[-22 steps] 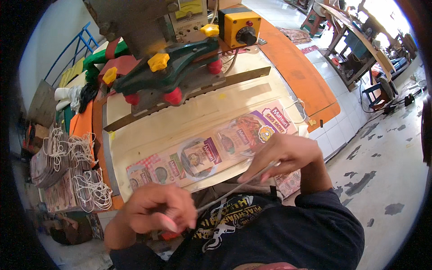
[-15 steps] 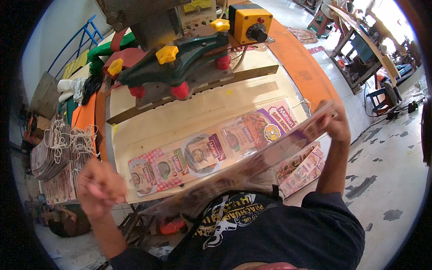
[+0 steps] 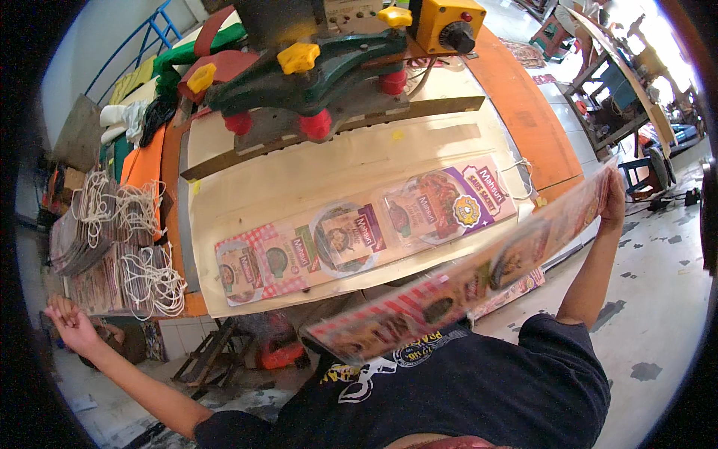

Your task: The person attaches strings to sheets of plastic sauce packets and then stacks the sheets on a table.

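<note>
My right hand (image 3: 615, 198), far out at the right, grips the end of a long printed plastic sheet (image 3: 486, 273) with food pictures. This sheet slants across in front of my body, its lower end near my shirt. My left hand (image 3: 71, 323) is stretched out to the far left, fingers loosely bent and apart, with nothing visible in it. It is nearest to the stacks of printed sheets with white cords. Another printed sheet (image 3: 351, 239) lies flat on the cream-coloured work surface (image 3: 254, 198), below the long metal bar (image 3: 336, 135) of a press.
The dark green press frame (image 3: 321, 78) has yellow knobs and red feet; a yellow control box (image 3: 449, 26) stands beside it. Bundled sheets with white cords (image 3: 153, 280) are stacked at the left. An orange table edge (image 3: 516, 112) runs along the right.
My left hand has swung outward to the far left. My right hand has moved further right, carrying the sheet, whose printed face now shows more. The view has shifted slightly.
</note>
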Action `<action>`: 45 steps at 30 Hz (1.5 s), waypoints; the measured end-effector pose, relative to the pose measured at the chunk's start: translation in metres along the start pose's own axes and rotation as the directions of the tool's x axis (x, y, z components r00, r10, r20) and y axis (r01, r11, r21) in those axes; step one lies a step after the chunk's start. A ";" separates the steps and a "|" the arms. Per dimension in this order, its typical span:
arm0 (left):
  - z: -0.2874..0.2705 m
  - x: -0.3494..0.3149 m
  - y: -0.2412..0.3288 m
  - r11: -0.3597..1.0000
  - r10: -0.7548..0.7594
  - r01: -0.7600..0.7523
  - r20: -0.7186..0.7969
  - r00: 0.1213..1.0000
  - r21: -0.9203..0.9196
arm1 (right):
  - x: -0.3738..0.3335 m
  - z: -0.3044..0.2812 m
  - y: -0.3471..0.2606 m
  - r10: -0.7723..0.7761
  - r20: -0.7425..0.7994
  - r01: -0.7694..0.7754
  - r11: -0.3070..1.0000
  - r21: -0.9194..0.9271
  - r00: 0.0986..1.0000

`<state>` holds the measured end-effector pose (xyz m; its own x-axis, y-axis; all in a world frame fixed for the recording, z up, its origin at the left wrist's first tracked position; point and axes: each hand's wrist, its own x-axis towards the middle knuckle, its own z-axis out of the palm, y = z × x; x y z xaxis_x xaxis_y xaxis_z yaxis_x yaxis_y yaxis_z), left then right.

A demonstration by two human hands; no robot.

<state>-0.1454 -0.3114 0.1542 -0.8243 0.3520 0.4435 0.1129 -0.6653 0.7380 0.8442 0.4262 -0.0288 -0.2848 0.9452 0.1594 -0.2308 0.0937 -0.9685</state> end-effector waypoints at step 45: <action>0.212 -0.114 -0.120 0.852 -0.255 0.177 0.096 0.962 0.492 | 0.103 -0.040 -0.016 0.003 0.018 0.000 0.989 -0.146 1.000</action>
<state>0.0530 -0.1321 0.1224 -0.7688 0.5715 0.2869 0.2232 -0.1806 0.9579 0.8562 0.5345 -0.0050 -0.3020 0.9398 0.1597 -0.0920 0.1380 -0.9861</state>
